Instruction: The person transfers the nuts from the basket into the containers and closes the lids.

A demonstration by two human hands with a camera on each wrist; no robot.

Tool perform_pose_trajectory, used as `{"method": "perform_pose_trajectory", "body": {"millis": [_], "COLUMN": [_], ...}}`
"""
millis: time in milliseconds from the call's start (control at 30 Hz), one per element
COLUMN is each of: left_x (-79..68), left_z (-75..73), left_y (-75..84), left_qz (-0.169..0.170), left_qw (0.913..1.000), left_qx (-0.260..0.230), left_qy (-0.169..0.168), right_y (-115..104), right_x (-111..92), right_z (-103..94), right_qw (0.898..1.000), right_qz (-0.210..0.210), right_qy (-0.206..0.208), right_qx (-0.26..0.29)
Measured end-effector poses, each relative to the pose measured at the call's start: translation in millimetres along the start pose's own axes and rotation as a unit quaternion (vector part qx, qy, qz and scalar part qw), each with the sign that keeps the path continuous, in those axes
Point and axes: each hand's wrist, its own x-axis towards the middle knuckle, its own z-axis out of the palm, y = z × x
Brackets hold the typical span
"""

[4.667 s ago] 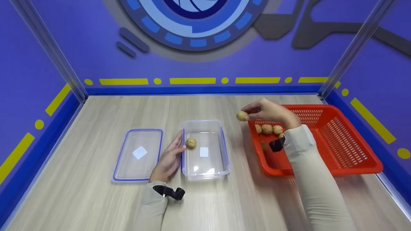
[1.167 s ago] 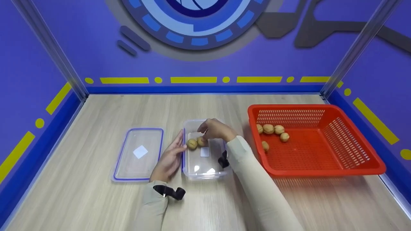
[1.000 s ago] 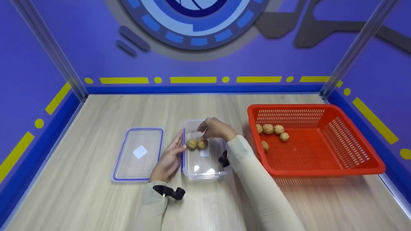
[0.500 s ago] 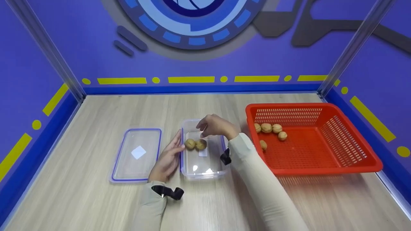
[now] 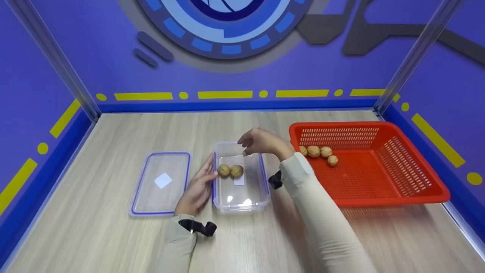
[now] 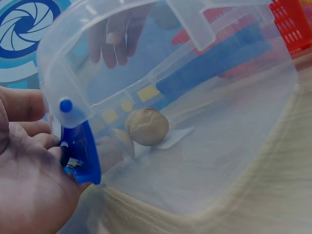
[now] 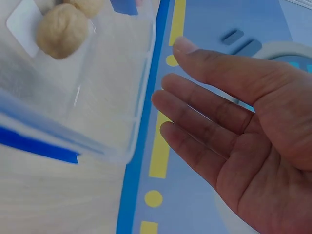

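Note:
In the head view two walnuts [image 5: 237, 171] lie side by side inside a clear plastic container [image 5: 246, 204] with blue latches. My left hand [image 5: 197, 190] rests along the container's left wall, fingers straight and thumb at the rim. The left wrist view shows that hand [image 6: 34, 170] by a hanging blue latch [image 6: 83, 153]. Over the container's far right corner hovers my right hand [image 5: 267, 142], holding nothing. Its fingers are loosely bent and spread from the thumb in the right wrist view, where the right hand [image 7: 239, 126] is apart from the walnuts.
A red slotted basket [image 5: 371, 202] stands at the right, with several walnuts [image 5: 313, 151] along its left side; my right forearm hides part of it. Left of the container lies a clear lid [image 5: 161, 197] with a blue seal. Blue panels [image 5: 235, 81] border the table.
My right hand brought a walnut from the basket into the container, set it beside the first and let go. It has since lifted up and to the right. The left hand stays in place.

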Motion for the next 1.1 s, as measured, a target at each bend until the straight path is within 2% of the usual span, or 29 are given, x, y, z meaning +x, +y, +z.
{"method": "perform_pose_trajectory", "body": {"millis": [300,733,1100], "left_x": [-0.2,-0.9,-1.1], "left_z": [0.5,-1.8,-1.0], "left_y": [-0.1,-0.9,-0.2], "left_qz": [0.006,0.007,0.004], "left_qw": [0.9999,0.9998,0.9999], "left_qx": [0.006,-0.006,-0.008], "left_qy": [-0.011,-0.02,-0.013], "right_y": [9,24,45], "right_x": [-15,-37,-55], "right_z": [-17.3,-34.2,-47.0], "right_qw": [1.0,0.999,0.998], "right_qz": [-0.003,0.039,0.052], "right_qy": [0.003,0.012,0.033], "right_qx": [0.006,0.001,0.003]}}
